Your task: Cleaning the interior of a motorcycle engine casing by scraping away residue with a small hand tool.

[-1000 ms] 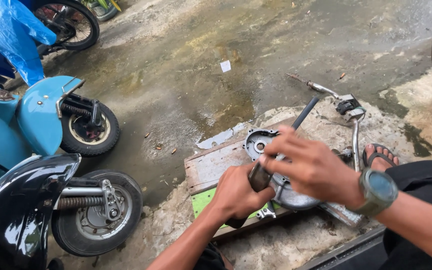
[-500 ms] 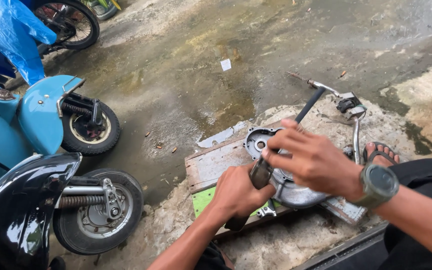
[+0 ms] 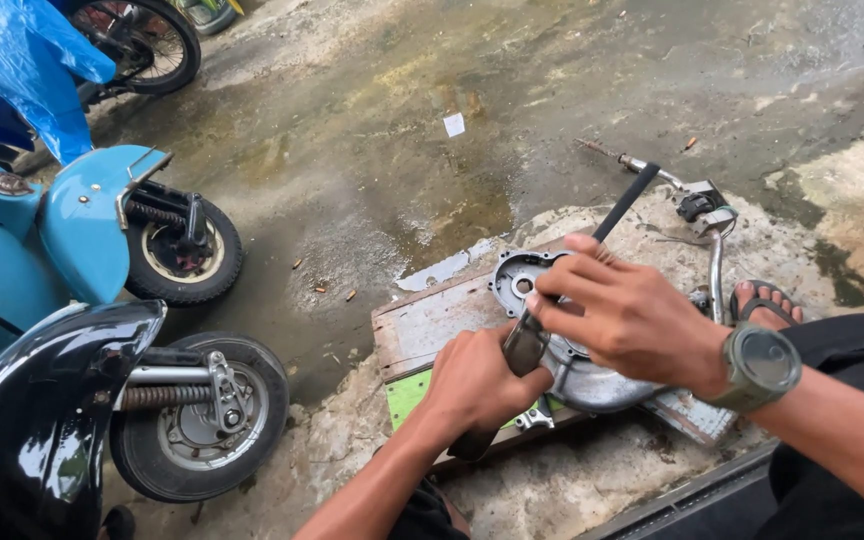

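Observation:
My left hand [image 3: 477, 380] is closed around the dark handle of a tool [image 3: 525, 345] whose tip points at a round grey metal engine cover [image 3: 518, 281]. My right hand [image 3: 632, 315], with a watch on its wrist, lies over the cover and grips a long black rod [image 3: 628, 200] that sticks up and away behind the fingers. The cover rests on a worn wooden board [image 3: 432, 320] with a green piece [image 3: 407, 395] under its near edge. The tool's tip is hidden by my right fingers.
A chrome handlebar with a switch [image 3: 707, 215] lies beyond the board, and a sandalled foot [image 3: 764, 300] is at the right. Scooters stand at the left: a light blue one [image 3: 72, 225] and a black one [image 3: 47, 420], with wheels close by. The concrete ground [image 3: 402, 130] is wet.
My right hand and the black rod have shifted slightly up and to the right over the cover. My left hand stays on the tool handle.

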